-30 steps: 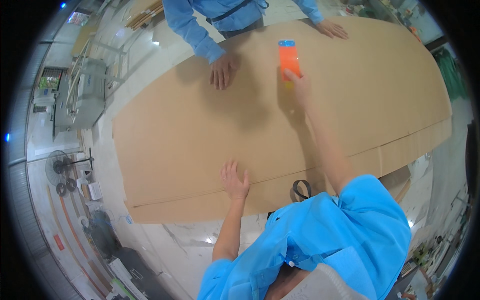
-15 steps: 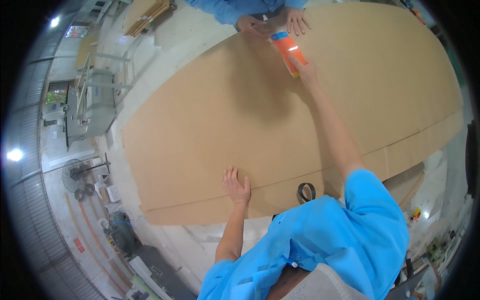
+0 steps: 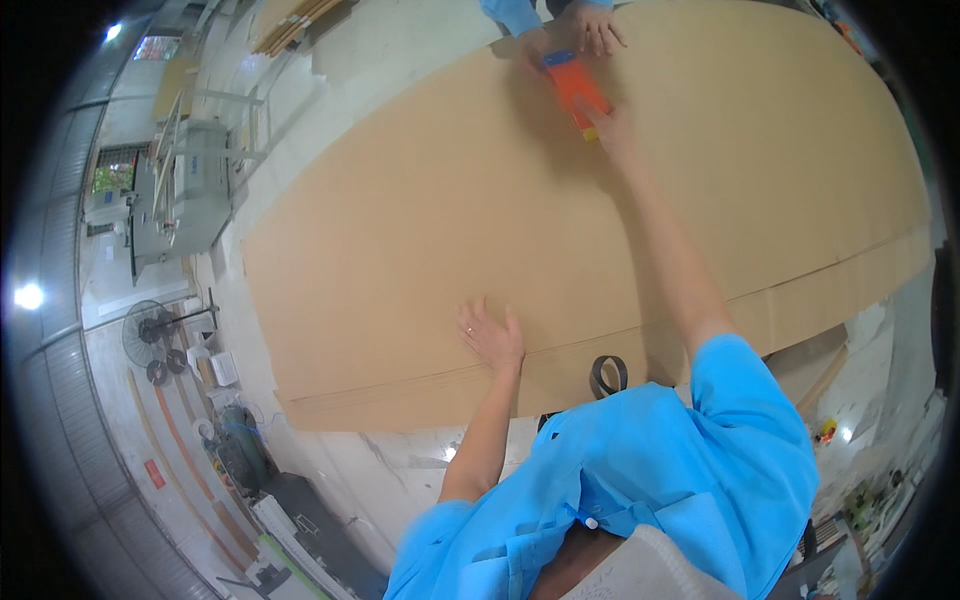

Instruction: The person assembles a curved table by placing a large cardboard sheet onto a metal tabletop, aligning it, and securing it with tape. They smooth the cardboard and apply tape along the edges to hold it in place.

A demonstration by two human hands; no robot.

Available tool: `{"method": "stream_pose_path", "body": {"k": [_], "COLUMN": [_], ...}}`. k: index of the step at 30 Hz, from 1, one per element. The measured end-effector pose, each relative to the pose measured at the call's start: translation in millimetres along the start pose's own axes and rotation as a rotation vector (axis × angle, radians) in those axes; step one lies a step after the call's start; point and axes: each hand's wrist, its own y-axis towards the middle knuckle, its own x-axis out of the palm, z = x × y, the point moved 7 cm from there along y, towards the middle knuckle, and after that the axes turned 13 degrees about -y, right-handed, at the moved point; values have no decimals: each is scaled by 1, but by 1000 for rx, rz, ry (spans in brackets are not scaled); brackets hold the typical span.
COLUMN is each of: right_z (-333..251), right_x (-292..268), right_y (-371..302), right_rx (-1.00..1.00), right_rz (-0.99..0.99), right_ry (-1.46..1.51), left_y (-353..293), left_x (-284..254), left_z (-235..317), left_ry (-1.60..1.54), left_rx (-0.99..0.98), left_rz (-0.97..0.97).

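The right hand (image 3: 612,128) reached far out and held the near end of an orange tool (image 3: 577,88) with a blue tip, fingers closed on it. Just past it, another person's hands (image 3: 570,28) touched the tool's far end. The left hand (image 3: 490,336) lay flat and open on the big cardboard sheet (image 3: 420,220), holding nothing.

A pale worktable (image 3: 400,60) carries one big cardboard sheet (image 3: 480,210) — flat, overhanging its edge.
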Motion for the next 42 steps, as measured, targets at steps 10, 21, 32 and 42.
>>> {"method": "stream_pose_path", "body": {"k": [10,21,32,42], "right_z": [-1,-5,-18,-19], "right_x": [-3,-2,16,10], "right_y": [-1,-1,30,-24], "right_rx": [-53,-76,-36,-50], "right_rz": [-8,43,-45,-81], "right_ry": [65,66,-101,-159], "left_y": [2,3,0,3], "left_x": [3,3,4,0], "left_z": [0,-3,-5,1], "left_ry": [11,24,32,36], "left_rx": [9,3,-38,30], "left_rz": [44,51,29,62]}}
